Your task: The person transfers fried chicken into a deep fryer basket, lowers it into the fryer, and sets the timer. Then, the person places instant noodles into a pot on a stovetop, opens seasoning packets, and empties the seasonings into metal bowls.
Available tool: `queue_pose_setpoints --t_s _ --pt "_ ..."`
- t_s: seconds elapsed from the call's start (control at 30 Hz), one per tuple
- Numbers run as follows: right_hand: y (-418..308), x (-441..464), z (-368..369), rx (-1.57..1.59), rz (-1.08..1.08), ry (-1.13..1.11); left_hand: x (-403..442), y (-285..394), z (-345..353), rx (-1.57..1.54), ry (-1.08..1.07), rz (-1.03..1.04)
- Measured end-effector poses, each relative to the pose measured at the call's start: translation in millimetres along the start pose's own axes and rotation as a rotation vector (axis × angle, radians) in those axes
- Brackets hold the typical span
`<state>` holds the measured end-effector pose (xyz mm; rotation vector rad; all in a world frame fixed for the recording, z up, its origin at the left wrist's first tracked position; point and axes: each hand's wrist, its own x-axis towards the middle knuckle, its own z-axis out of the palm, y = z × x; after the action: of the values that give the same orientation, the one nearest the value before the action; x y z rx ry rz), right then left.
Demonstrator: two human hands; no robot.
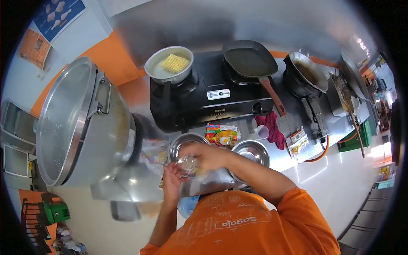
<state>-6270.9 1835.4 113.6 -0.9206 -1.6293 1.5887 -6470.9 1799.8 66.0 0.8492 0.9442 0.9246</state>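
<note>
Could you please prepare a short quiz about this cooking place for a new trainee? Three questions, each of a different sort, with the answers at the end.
1. Where is the noodle block?
A. in the huge stockpot
B. in the light-coloured pot
C. on the bare countertop

2. Look at the handle of the square pan. True or false: it points to the back wall.

3. How many metal bowls stand in front of the stove?

Key:
1. B.
2. False; it points toward the person's side.
3. Two.
</note>
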Motion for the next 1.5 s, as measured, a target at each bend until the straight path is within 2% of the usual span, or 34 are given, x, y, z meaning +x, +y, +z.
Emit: queue_pose_setpoints --t_s 0.07,0.1,0.13,0.2,0.23,0.27,0.33,0.37,0.4,0.47,0.5,0.53,0.6,0.63,0.7,0.83,0.9,0.93,1.0,1.07,1.13,1.23,1.27,1.3,1.37,1.4,1.43,1.5 --pt "-2.3 4.8 0.2 -0.589 -0.132 0.05 -1.7 -6.9 6.9 -0.259 -0.021 -0.092" --pt "-6.8 5.4 0.1 -0.253 -0.073 -0.015 -4.2 -12.7 12.7 -0.314 0.161 -0.112" --pt "-6.2 9.1 -1.3 -0.259 -0.079 -0.011 -1.3 -9.1 13.4 -0.313 0.155 -0.106" --pt "0.9 10.0 3.1 -0.444 -0.036 0.065 -7.6 -7.1 16.4 -0.339 -0.18 -0.034" --pt "-12.7 6.1 8.8 -0.925 0.202 0.108 -6.8 -11.5 20.7 -0.4 -0.085 -0.096" --pt "-5.1 7.0 9.7 -0.924 0.2 0.111 -5.2 -9.3 23.0 -0.397 -0.086 -0.095" --pt "16.0 12.8 9.8 -0.949 0.075 0.204 -2.7 0.5 28.5 -0.138 -0.154 -0.107" --pt "14.3 12.0 12.9 -0.93 -0.015 0.215 -3.5 7.1 38.8 0.087 -0.004 -0.042" --pt "12.9 11.3 16.3 -0.917 -0.018 0.191 0.6 7.4 36.3 0.084 0.022 -0.049" --pt "10.1 11.8 21.5 -0.271 0.04 0.382 3.8 4.5 25.8 -0.017 0.021 0.017" --pt "10.1 13.5 20.4 -0.28 -0.078 0.453 4.0 7.9 23.7 -0.016 0.055 0.003" --pt "9.3 14.1 20.4 -0.263 -0.072 0.431 7.6 14.4 25.7 0.054 0.053 0.031" --pt "8.1 13.1 19.4 0.092 0.022 0.435 11.0 17.6 25.3 0.124 0.063 0.055" --pt "12.6 12.9 16.8 0.095 0.023 0.425 13.5 17.2 24.9 0.119 0.053 0.048" --pt "22.4 13.9 11.3 -0.161 0.009 0.435 14.3 18.7 26.0 0.128 0.046 0.036" --pt "9.5 10.9 11.4 -0.112 0.01 0.433 16.4 17.0 23.2 0.098 0.031 -0.008" --pt "4.8 10.0 11.8 -0.067 0.11 0.444 21.8 9.8 16.3 0.306 0.038 0.115" --pt "3.4 9.5 11.7 -0.067 0.108 0.447 22.4 13.7 21.2 0.307 0.035 0.116" --pt "1.3 8.3 11.2 -0.274 0.076 0.47 23.6 25.3 35.0 0.293 0.315 0.45" --pt "2.1 6.2 9.0 -0.323 0.046 0.44 28.1 29.8 20.0 0.326 0.266 0.445" --pt "2.0 5.4 10.4 -0.371 0.019 0.409 29.4 36.2 9.9 0.562 0.139 0.329" --pt "-4.8 8.6 12.2 -0.533 -0.027 0.427 28.5 49.0 13.5 0.731 0.099 0.328" --pt "-7.3 9.0 12.2 -0.699 -0.022 0.349 30.0 47.9 12.0 0.728 0.082 0.331" --pt "-8.7 8.0 11.7 -0.861 -0.012 0.266 31.4 44.4 8.8 0.823 0.067 0.396" --pt "4.2 10.0 10.5 -0.916 -0.049 0.25 36.2 34.5 7.2 0.917 0.048 0.463" --pt "9.6 12.2 11.1 -0.963 -0.098 0.217 38.1 29.2 4.6 0.981 0.049 0.568" --pt "10.2 13.4 11.6 -0.956 -0.103 0.215 38.7 25.1 0.4 1.047 0.054 0.672" --pt "12.2 14.7 10.8 -0.834 -0.092 0.189 39.3 16.4 -0.8 1.006 0.074 0.726"
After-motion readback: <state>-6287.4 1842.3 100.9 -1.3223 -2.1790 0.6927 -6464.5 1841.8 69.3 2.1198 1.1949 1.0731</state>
